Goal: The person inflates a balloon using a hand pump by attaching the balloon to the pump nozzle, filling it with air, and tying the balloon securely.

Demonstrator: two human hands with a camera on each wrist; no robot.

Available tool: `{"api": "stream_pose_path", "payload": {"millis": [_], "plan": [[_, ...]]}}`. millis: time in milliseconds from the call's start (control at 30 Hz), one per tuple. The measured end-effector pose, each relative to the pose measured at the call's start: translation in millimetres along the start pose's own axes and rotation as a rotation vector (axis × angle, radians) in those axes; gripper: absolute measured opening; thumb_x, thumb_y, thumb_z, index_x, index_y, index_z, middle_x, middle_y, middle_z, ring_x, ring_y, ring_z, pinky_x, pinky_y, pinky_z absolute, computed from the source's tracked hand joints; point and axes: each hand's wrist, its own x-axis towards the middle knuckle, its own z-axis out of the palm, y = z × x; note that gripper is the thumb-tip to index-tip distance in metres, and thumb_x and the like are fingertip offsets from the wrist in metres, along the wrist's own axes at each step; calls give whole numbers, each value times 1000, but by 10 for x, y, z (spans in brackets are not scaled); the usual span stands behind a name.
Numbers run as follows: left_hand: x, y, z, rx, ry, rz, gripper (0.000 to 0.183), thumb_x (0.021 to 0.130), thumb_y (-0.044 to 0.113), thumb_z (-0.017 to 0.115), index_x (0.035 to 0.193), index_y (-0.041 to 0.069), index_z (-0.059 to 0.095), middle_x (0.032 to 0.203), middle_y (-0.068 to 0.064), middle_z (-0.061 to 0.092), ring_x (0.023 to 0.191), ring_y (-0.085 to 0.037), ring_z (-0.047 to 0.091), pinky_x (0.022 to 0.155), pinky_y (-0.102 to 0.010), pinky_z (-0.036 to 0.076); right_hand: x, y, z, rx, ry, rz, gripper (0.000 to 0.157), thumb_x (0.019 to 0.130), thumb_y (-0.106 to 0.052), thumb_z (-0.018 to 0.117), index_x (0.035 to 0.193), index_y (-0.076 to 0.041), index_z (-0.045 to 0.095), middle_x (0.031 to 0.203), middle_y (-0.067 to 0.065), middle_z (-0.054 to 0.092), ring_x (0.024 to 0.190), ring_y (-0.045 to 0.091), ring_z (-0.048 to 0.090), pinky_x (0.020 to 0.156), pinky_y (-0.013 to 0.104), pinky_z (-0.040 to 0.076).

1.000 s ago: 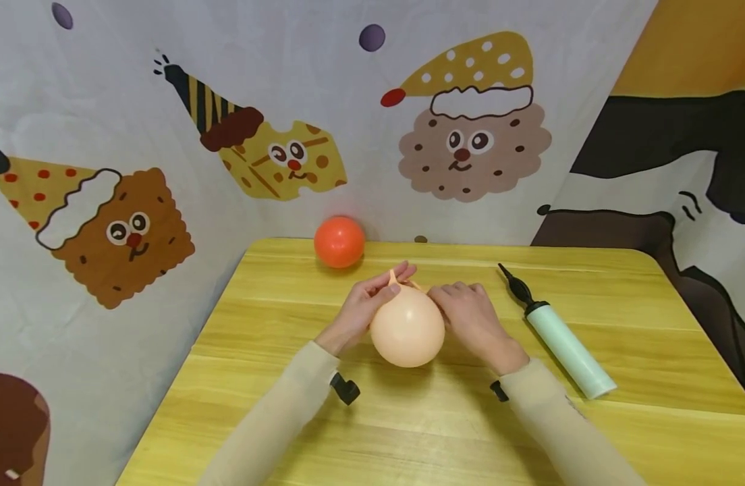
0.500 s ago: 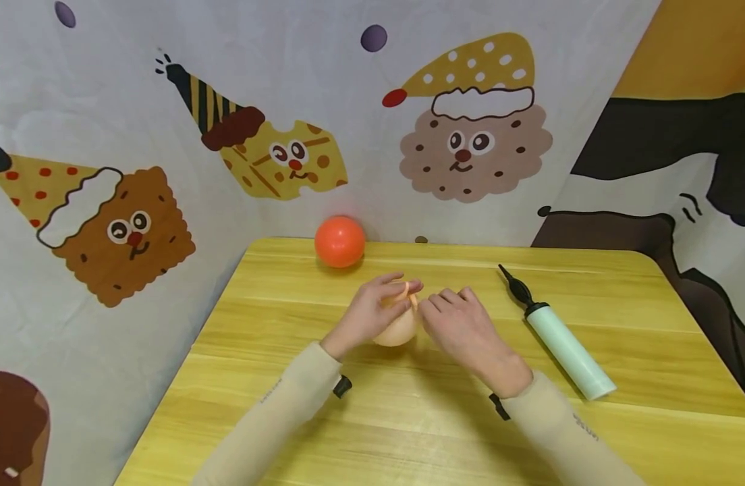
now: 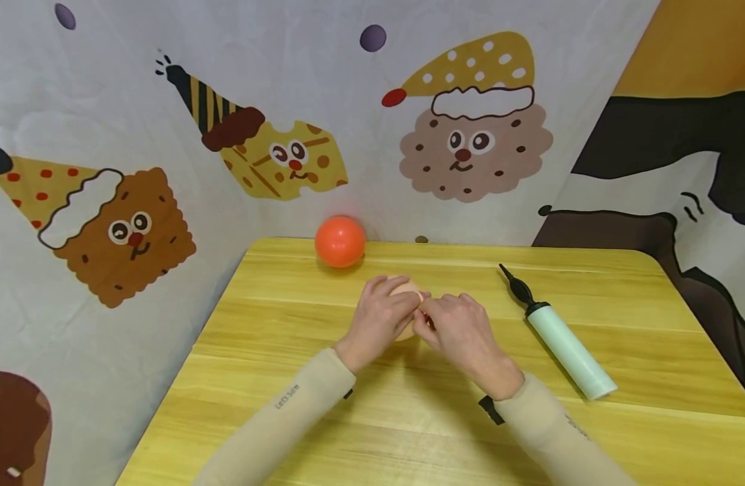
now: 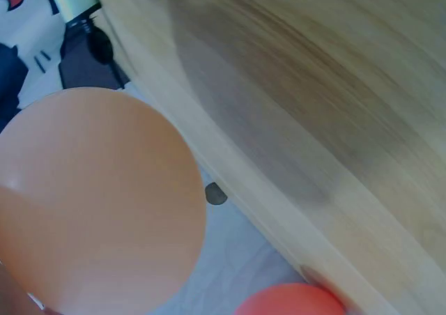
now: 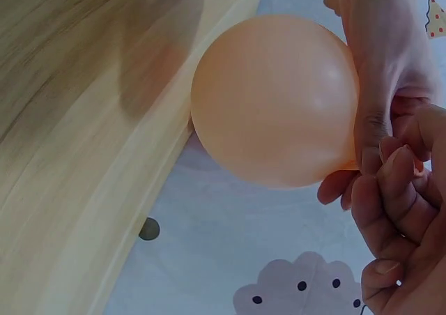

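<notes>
A small inflated peach balloon (image 5: 279,102) shows round and full in the right wrist view, its neck at the hands. In the head view most of it is hidden, with peach patches showing between and below the left fingers. My left hand (image 3: 378,314) pinches the balloon at its neck, thumb and fingers bent over it. Close against those fingertips, my right hand (image 3: 460,331) has curled fingers pinching the end of the neck. The balloon also fills the lower left of the left wrist view, the hand there mostly out of frame.
An orange-red balloon (image 3: 339,241) rests by the far left edge of the wooden table (image 3: 275,297). To the right of the hands lies a hand pump (image 3: 569,349) with a mint barrel and black nozzle. A cartoon-printed cloth (image 3: 372,169) hangs behind the table.
The balloon has turned from facing the head camera to lying mostly hidden behind the left hand. Both hands have come together at its neck, the right fingers now meeting the left.
</notes>
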Motion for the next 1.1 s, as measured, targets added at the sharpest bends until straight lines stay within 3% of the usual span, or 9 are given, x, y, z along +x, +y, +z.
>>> {"api": "stream_pose_path", "payload": {"millis": [267,400,500,600,733,867,967,1100], "plan": [[-43,-17,80,6,1,34,11,96,11,74,106,14,77,104,5,78,124,-25,64,107,-50,45,24,-18,0,-36,-42,12,28,86,-14,62,62,-16,48,51,-9,33,45,11,32,47,28,27],[-58,-39,98,-19,10,43,9,97,12,72,105,15,77,104,6,78,122,-25,65,107,-50,46,28,-4,-42,-12,-105,57,26,87,-20,63,62,-17,55,52,-10,41,47,11,39,51,31,34],[-66,-69,81,-99,7,9,10,98,14,71,107,16,77,107,5,77,122,-25,66,107,-50,45,24,51,-96,39,-132,114,23,87,-23,64,65,-18,61,55,-9,49,50,11,43,55,33,39],[-70,-108,45,-280,-41,-70,15,99,14,70,112,15,78,113,4,77,123,-23,65,109,-48,44,16,138,-145,131,-148,183,19,93,-21,64,76,-15,69,65,-6,59,57,12,49,61,36,43],[-64,-125,-13,-671,-168,-194,19,104,12,62,116,12,78,118,1,76,126,-19,62,111,-41,44,0,241,-184,318,-195,253,13,103,-15,64,105,-11,75,95,0,73,79,16,65,73,41,52],[-70,-110,-44,-1037,-279,-303,23,108,13,56,119,7,75,118,-3,76,125,-18,62,110,-39,47,-8,283,-214,524,-281,267,21,104,-14,64,122,-11,73,115,2,73,101,20,69,80,44,57],[-82,-99,-64,-1183,-327,-357,25,109,14,55,122,3,73,115,-7,76,121,-19,65,109,-39,48,-12,292,-221,599,-324,249,22,103,-15,66,123,-12,74,117,0,71,107,20,67,85,46,57],[-88,-102,-96,-1267,-365,-396,26,109,13,55,121,-2,72,111,-13,76,117,-22,68,109,-39,48,-27,300,-220,632,-337,222,19,100,-12,69,118,-14,77,115,-3,70,106,18,67,88,47,58]]}}
